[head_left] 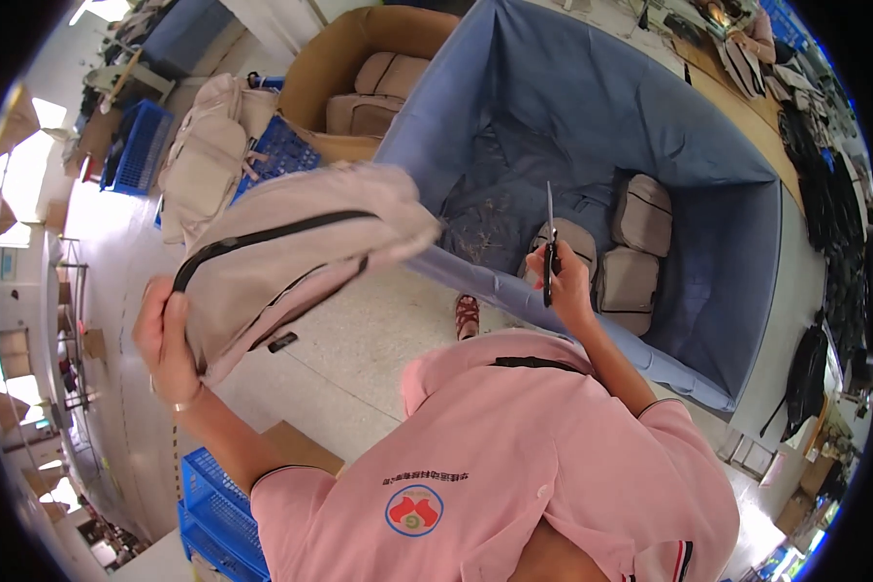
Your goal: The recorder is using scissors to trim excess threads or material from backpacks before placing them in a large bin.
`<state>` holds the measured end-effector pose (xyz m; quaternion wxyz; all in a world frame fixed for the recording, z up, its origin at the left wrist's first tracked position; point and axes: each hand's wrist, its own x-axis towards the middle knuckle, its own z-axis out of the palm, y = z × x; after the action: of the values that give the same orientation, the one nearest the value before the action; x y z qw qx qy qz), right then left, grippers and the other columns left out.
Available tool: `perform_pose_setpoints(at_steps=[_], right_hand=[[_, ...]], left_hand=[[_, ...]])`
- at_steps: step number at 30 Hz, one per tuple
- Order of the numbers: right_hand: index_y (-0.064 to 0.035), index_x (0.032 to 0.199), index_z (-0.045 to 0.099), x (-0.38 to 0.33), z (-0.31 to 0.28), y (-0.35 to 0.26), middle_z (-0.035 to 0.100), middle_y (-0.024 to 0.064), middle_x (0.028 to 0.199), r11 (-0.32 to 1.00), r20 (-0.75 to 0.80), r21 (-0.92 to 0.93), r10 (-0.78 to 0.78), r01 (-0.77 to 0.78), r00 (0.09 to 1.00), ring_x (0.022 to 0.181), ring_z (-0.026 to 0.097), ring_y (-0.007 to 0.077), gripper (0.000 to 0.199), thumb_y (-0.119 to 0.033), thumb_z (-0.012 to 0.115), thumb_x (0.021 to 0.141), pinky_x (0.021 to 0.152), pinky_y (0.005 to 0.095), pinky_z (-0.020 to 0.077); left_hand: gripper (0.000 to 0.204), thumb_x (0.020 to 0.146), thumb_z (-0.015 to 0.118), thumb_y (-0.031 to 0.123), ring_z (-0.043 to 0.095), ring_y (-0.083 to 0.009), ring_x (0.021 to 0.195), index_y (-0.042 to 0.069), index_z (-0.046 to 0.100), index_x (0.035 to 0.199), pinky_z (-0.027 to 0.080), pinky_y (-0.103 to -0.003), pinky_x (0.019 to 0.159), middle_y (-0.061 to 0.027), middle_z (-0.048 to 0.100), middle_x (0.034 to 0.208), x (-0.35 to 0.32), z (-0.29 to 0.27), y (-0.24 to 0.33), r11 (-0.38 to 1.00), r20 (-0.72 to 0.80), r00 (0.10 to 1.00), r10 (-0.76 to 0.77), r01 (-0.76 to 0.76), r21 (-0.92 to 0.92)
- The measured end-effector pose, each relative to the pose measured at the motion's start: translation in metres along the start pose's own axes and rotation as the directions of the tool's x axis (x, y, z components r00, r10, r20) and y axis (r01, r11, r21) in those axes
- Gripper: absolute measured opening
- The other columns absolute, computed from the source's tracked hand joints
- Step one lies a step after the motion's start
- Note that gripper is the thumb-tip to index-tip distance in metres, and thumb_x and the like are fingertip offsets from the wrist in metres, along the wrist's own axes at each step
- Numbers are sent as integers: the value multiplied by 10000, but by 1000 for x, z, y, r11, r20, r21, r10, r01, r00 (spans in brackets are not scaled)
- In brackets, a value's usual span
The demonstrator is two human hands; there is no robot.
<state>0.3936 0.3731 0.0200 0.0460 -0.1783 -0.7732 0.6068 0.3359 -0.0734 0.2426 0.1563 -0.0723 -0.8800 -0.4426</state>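
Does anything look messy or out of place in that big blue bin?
Yes: in the blue bin, the lining lies rumpled, with what look like loose thread scraps on it, untidy beside the smooth light bags.

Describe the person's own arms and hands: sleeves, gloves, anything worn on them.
Both arms come out of short pink sleeves edged with dark trim. The left hand is ungloved, with a thin, pale band at the wrist. The right hand is ungloved too; no band shows there.
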Motion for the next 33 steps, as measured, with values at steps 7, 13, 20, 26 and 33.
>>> perform_pose_setpoints(at_steps=[7,13,20,26,33], right_hand=[[-29,881,594,-7,-17,2,610,9,680,999,146,1,46,-47,988,532,554,66,251,-250,703,928,476,242,421],[-9,934,610,-18,-25,26,724,58,822,981,184,-192,55,-19,981,564,560,66,181,-169,693,923,515,246,453],[-3,836,550,-9,-20,6,579,156,714,871,238,-480,13,106,971,614,575,347,503,-444,791,803,565,420,443],[-1,992,544,21,0,-8,548,187,1012,645,432,-688,-4,333,902,928,617,413,690,-657,660,809,748,485,491],[27,1004,559,55,33,-11,590,209,1026,569,488,-731,50,376,872,956,623,419,762,-704,631,800,786,485,503]], left_hand=[[114,870,647,14,623,-158,791,16,664,982,489,-281,733,-78,644,862,-92,170,-14,992,312,947,-81,107,-68],[98,893,652,67,605,-146,751,2,661,967,476,-288,691,-79,646,829,-167,314,-52,864,472,842,-261,422,-274],[164,902,630,109,626,-270,837,-30,648,988,484,-329,783,-148,654,904,-177,335,-45,829,675,730,-109,441,-344],[174,908,622,109,617,-232,807,-39,651,994,479,-322,761,-137,666,893,-169,336,-61,828,739,673,-22,426,-364],[161,902,631,98,621,-244,818,-33,650,993,484,-332,772,-140,672,910,-165,336,-69,825,802,597,-5,456,-334]])
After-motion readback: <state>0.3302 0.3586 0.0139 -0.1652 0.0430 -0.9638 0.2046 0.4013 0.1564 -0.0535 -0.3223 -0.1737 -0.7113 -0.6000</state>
